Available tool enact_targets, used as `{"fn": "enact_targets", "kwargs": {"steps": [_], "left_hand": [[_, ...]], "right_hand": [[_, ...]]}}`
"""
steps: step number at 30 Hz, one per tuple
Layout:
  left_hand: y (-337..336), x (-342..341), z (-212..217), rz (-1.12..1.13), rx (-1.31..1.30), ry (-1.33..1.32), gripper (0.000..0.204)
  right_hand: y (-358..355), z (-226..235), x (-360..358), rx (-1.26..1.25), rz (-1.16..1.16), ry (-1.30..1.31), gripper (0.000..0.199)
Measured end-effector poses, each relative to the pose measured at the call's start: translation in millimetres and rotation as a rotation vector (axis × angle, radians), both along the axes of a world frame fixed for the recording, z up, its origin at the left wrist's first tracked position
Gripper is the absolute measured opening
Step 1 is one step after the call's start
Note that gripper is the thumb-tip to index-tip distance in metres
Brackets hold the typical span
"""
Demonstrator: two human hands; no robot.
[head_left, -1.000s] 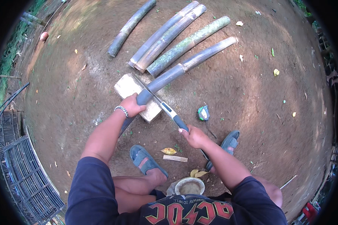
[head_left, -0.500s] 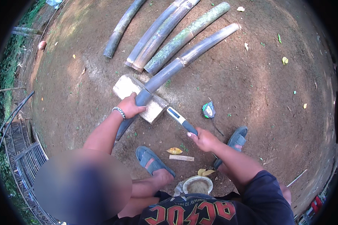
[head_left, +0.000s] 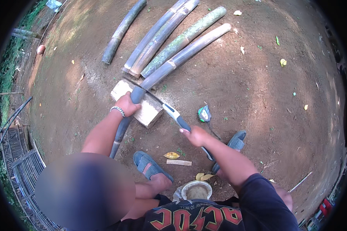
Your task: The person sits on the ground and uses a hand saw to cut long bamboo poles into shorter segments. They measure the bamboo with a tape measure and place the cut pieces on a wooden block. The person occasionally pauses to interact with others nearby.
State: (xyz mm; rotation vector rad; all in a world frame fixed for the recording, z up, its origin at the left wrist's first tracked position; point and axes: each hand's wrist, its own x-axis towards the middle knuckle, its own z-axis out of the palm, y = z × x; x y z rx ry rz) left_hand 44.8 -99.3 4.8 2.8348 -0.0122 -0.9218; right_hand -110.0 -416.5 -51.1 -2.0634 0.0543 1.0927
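Observation:
My left hand point(head_left: 128, 105) is wrapped round a grey-brown bamboo pole point(head_left: 169, 67), pressing it down on a pale rectangular block point(head_left: 148, 112). The pole lies aslant across the block, with its near end sticking out toward me and its far end on the dirt. In my right hand point(head_left: 197, 136) is a handsaw point(head_left: 172, 111) with a white and dark blue handle. Its thin dark blade crosses the pole just beyond my left hand, and the tip shows on the other side. How deep the blade sits in the bamboo I cannot tell.
Several more bamboo poles point(head_left: 185, 38) lie on the dirt at the far side. A green and grey tape measure point(head_left: 204, 114) rests right of the block. Between my sandalled feet are a yellow leaf point(head_left: 171, 155) and a flat pale strip point(head_left: 179, 163). A bamboo rack point(head_left: 28, 164) stands left.
My right hand has pushed the saw forward and leftward, so more blade now reaches past the pole. My left hand keeps its grip. The whole view has shifted slightly.

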Motion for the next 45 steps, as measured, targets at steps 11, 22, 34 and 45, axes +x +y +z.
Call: {"fn": "enact_targets", "kwargs": {"steps": [11, 22, 34, 45], "left_hand": [[6.8, -12.2, 6.8, 0.022, 0.062, -0.005, 0.094], [57.0, 13.6, 79.2, 0.100, -0.136, -0.299, 0.097], [66.3, -22.3, 25.2, 0.146, -0.525, -0.409, 0.079], [150.1, -96.3, 158.5, 0.150, -0.820, -0.567, 0.089]], "right_hand": [[-93.5, 53.3, -21.8, -0.100, -0.115, -0.030, 0.061], [-218.6, 96.4, 48.3, -0.586, -0.015, -0.265, 0.048], [-287.4, 95.8, -183.0, -0.577, -0.821, -0.283, 0.039], [-230.8, 55.8, -353.6, -0.565, -0.951, -0.123, 0.050]]}}
